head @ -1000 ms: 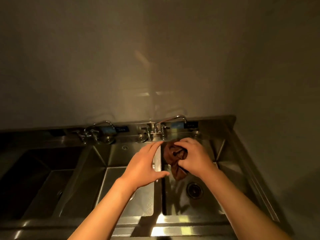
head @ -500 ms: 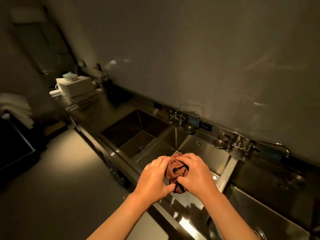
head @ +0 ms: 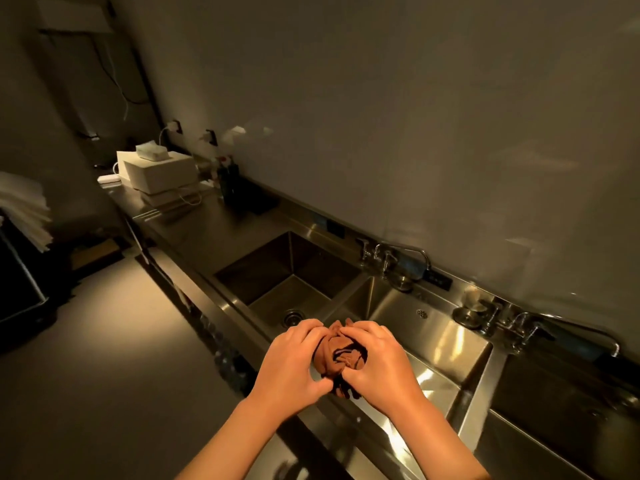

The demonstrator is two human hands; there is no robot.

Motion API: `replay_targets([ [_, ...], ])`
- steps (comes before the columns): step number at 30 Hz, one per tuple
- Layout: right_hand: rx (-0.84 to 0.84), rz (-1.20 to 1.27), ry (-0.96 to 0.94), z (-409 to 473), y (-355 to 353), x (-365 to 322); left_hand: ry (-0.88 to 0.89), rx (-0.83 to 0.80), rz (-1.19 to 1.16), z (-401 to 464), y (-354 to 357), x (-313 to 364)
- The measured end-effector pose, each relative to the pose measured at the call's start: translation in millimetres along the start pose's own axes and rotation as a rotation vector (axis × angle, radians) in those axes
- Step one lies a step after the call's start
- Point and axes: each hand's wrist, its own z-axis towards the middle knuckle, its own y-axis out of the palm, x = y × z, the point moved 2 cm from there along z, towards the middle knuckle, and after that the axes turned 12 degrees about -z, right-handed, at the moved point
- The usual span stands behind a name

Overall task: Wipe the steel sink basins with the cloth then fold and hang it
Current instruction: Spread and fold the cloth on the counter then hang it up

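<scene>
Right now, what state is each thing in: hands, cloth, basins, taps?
Left hand: gripping the cloth.
Right hand: gripping the cloth.
Cloth: bunched into a ball, held above the sink edge, not folded or hung.
Left basin: empty, drain uncovered.
Middle basin: empty as far as visible.
Taps: no water visibly running.

Taps (head: 398,263) along back rim; basin (head: 436,341) open below hands (head: 341,362).

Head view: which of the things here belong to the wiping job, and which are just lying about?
In the job:
brown cloth, bunched, gripped by left hand and right hand
steel sink basins

Lying about:
white boxes
dark bottles
faucets
stacked white sheets
</scene>
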Motion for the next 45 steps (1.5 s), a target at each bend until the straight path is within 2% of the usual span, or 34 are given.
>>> replay_targets([
  [6,-0.006,-0.025,-0.015,52,31,-71,-0.028,0.018,-0.066,2,-58,-76],
  [13,-0.089,-0.030,-0.181,117,78,-177,-0.180,0.135,-0.104,-26,-137,-157],
  [20,-0.201,0.081,-0.346,163,124,-274,-0.312,0.307,-0.108,-68,-201,-222],
  [31,-0.381,0.264,-0.567,233,224,-393,-0.556,0.482,-0.019,-113,-265,-329],
  [36,-0.419,0.329,-0.635,294,271,-433,-0.627,0.550,0.018,-96,-294,-382],
  [45,-0.521,0.352,-0.784,446,314,-481,-0.695,0.591,0.093,-11,-348,-475],
])
